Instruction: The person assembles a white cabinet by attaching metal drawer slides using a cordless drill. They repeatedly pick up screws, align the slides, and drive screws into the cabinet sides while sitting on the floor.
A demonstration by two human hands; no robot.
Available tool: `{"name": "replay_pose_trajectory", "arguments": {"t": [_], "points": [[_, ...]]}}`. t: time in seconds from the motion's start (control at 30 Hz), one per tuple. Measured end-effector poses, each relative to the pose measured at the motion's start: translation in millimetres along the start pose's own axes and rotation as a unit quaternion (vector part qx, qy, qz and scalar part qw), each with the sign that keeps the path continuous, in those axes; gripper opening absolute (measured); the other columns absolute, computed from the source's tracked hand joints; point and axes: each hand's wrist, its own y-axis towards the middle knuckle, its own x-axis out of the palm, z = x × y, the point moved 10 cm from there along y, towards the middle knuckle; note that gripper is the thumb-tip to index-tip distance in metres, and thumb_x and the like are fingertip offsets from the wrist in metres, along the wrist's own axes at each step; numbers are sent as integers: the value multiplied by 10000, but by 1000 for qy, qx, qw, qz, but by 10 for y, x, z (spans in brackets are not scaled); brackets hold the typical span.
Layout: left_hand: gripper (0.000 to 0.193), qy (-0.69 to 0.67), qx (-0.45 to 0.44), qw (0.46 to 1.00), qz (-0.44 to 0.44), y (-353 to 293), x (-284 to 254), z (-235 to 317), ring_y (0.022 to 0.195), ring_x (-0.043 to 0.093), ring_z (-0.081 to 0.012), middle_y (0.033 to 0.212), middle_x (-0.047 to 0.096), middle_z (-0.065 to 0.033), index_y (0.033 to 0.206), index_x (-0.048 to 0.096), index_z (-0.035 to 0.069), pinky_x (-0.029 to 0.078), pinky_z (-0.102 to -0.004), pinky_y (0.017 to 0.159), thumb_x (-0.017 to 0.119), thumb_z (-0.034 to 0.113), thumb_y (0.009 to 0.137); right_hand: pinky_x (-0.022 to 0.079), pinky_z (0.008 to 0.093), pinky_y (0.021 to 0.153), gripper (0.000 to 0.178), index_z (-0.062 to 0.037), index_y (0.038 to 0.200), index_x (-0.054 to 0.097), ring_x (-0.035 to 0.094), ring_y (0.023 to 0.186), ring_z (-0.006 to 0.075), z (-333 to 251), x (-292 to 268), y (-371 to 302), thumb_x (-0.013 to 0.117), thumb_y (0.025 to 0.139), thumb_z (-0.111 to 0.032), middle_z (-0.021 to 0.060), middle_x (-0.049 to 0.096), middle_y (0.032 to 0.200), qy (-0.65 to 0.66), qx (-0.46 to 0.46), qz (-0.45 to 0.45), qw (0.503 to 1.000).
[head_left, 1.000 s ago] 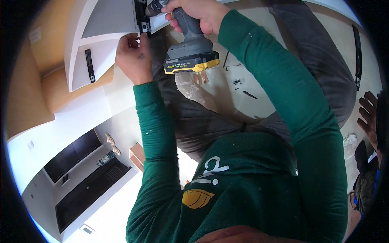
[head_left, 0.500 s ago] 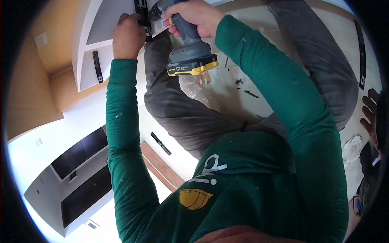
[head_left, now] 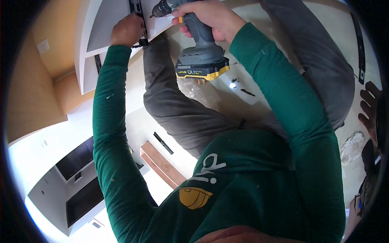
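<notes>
In my right hand [head_left: 214, 18] is a grey and yellow cordless drill [head_left: 198, 56], its chuck pointing left toward the white cabinet panel [head_left: 107, 28]. The fingers wrap round the grip near the trigger. A gap separates the drill's tip from a black metal drawer slide [head_left: 135, 7] lying along the panel's edge. My left hand [head_left: 128, 30] is closed at that slide, fingers curled against it; the fingertips are partly hidden. A second black slide [head_left: 98, 63] shows in the compartment below, partly covered by my left sleeve.
Small screws [head_left: 234, 82] and a thin black tool [head_left: 247, 92] lie on the floor between my legs, near clear plastic wrapping [head_left: 192, 91]. More slides rest at the right [head_left: 360, 52] and lower left [head_left: 163, 142], beside brown boards [head_left: 162, 162]. Another person's hand [head_left: 369, 107] is at far right.
The drill has moved right and slightly down, away from the slide. My left hand has shifted a little left along with my forearm. A bright light spot now falls by the screws.
</notes>
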Motion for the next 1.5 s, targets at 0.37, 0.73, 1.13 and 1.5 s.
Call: {"name": "replay_pose_trajectory", "arguments": {"t": [0.37, 0.73, 1.13, 1.5], "points": [[174, 46, 53, 998, 3, -37, 98, 113, 910, 682, -437, 1046, 652, -199, 1056, 653, 67, 550, -546, 800, 602, 208, 968, 531, 316, 541, 132, 28, 931, 652, 625, 573, 198, 9, -81, -106, 665, 928, -103, 128, 672, 797, -29, -3, -5, 1000], [165, -643, -127, 730, 195, -615, -415, 228, 848, 730, -195, 938, 743, -128, 1071, 656, -29, 597, -324, 791, 624, 129, 1034, 551, 313, 563, 323, -15, 1143, 635, 644, 633, 184, -198, -51, -448, 654, 1016, -312, 155, 715, 990, -41, -21, -25, 999], [200, -920, -248, 207, 222, -1474, 557, 1013, 982, 707, -256, 1004, 697, -107, 1181, 628, -30, 588, -337, 870, 637, 68, 1007, 601, 318, 713, 627, -23, 1288, 591, 701, 803, 172, 449, -278, -952, 608, 980, -569, 164, 732, 1135, 33, -62, 34, 997], [184, -924, -208, 221, 231, -1597, 367, 1003, 904, 732, -258, 985, 706, -123, 1085, 630, 4, 610, -350, 810, 637, 180, 1032, 596, 304, 722, 672, -25, 1333, 558, 682, 801, 148, 611, -167, -1137, 656, 952, -569, 176, 726, 1138, -76, -88, 33, 993]]}}
